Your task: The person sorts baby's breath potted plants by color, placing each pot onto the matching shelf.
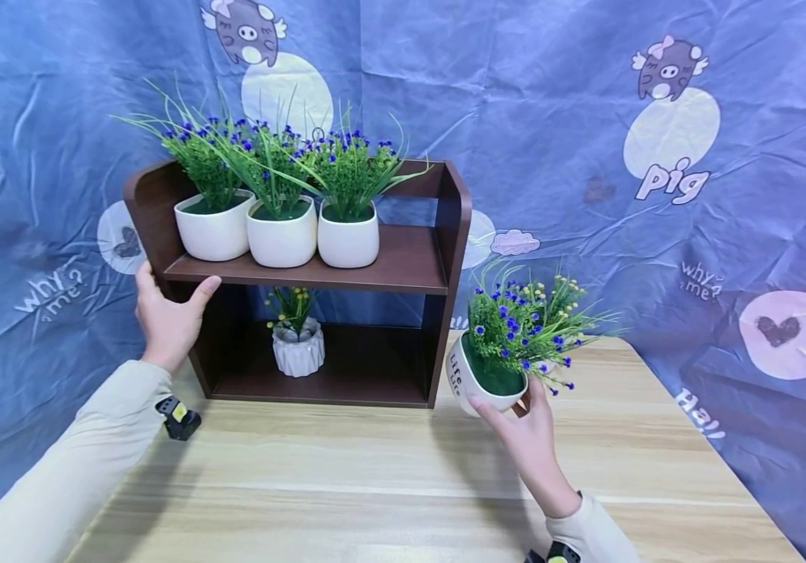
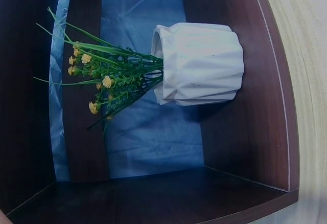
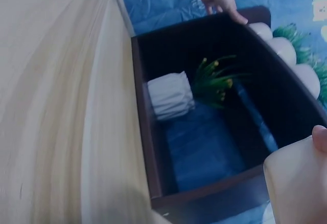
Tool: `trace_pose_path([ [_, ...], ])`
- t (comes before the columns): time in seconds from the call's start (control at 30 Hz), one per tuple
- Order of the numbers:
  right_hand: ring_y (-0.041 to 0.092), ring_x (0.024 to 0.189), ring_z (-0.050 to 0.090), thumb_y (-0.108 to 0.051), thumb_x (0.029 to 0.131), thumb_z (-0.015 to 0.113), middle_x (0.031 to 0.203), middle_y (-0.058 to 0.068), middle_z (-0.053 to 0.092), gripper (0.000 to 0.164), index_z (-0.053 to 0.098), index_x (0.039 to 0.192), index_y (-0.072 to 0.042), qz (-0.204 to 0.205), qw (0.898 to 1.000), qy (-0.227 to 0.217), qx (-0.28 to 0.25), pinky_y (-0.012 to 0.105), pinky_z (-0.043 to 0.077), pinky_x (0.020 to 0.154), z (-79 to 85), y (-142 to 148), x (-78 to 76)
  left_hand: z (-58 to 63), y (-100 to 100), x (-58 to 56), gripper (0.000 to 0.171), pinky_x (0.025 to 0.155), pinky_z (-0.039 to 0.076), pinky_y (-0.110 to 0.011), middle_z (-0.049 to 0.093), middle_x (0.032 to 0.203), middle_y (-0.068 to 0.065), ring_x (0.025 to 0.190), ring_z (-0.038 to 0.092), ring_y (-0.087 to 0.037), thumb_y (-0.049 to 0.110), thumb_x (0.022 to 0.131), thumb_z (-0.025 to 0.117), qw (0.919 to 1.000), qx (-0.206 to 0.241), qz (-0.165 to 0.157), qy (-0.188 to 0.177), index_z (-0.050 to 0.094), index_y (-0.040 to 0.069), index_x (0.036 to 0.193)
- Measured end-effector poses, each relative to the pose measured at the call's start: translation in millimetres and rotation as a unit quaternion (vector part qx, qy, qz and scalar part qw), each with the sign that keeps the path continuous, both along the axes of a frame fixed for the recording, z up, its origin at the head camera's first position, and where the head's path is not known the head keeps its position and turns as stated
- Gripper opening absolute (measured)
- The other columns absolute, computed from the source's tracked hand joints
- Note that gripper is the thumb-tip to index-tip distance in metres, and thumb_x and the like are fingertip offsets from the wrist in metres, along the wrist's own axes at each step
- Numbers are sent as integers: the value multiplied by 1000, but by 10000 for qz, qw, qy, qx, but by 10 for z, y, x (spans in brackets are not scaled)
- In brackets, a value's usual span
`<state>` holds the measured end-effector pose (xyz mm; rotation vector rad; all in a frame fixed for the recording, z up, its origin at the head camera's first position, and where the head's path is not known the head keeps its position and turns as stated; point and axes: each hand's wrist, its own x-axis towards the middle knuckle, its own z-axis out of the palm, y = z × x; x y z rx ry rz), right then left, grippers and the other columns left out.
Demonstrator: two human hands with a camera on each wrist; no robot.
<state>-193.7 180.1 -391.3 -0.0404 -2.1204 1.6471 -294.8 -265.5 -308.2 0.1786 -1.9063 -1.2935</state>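
My right hand (image 1: 528, 442) holds a white flowerpot (image 1: 471, 381) with blue flowers and green grass by its lower right side. The pot is tilted, with "Life" lettering facing left, just right of a dark brown two-tier shelf (image 1: 403, 262). In the right wrist view, the pot's pale wall (image 3: 299, 183) shows at the lower right, with a fingertip on it. My left hand (image 1: 172, 320) grips the shelf's left side panel, thumb across the front at the upper board. Three white pots (image 1: 281, 234) with blue flowers stand in a row on that board.
A ribbed white pot (image 2: 204, 63) with yellow flowers stands in the lower compartment. More yellow flowers (image 1: 567, 288) show behind the held pot. The shelf stands on a light wooden table (image 1: 332, 469), against a blue printed cloth (image 1: 550, 102).
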Motion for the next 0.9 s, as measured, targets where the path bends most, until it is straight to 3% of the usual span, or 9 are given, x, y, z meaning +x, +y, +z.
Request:
trace_pose_path([
  [0.53, 9, 112, 53, 0, 69, 83, 123, -2, 53, 73, 48, 132, -6, 155, 9985, 516, 121, 13, 43, 92, 310, -156, 334, 14, 12, 29, 80, 106, 32, -29, 52, 135, -12, 125, 45, -23, 31, 77, 80, 10000, -9, 12, -52, 36, 13, 142],
  [0.9, 14, 120, 53, 7, 67, 82, 132, 1, 53, 81, 47, 138, -13, 535, 9927, 1077, -16, 18, 41, 99, 555, -316, 433, 23, 20, 37, 81, 106, 32, -31, 52, 135, -13, 125, 46, -25, 31, 77, 80, 10000, -38, 61, -48, 36, 11, 142],
])
